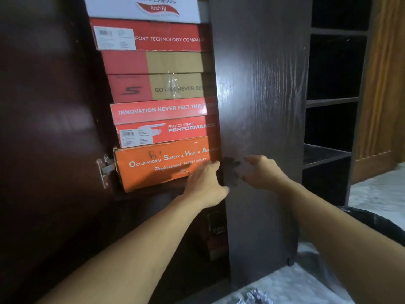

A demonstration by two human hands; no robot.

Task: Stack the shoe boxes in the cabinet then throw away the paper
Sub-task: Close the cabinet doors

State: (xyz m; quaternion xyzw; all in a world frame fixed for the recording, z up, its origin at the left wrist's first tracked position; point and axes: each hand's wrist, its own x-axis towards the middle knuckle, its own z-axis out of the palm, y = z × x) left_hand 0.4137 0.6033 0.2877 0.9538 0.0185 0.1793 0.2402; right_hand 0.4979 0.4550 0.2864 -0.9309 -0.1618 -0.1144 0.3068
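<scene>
Several shoe boxes stand stacked inside the dark cabinet, with a white box [144,8] at the top, red ones [162,109] in the middle and an orange safety-shoe box [153,165] at the bottom. My left hand [205,183] lies flat against the orange box's right end, fingers extended. My right hand [263,171] hovers with spread fingers at the dark cabinet door [260,95], holding nothing. Crumpled white paper [255,298] lies on the floor at the bottom edge.
The cabinet's left door [43,128] stands open with a metal hinge [104,168]. Open dark shelves [333,102] are on the right, beside a wooden door [381,84]. A black bag [377,222] sits low right on the pale floor. A dim box [215,235] rests lower in the cabinet.
</scene>
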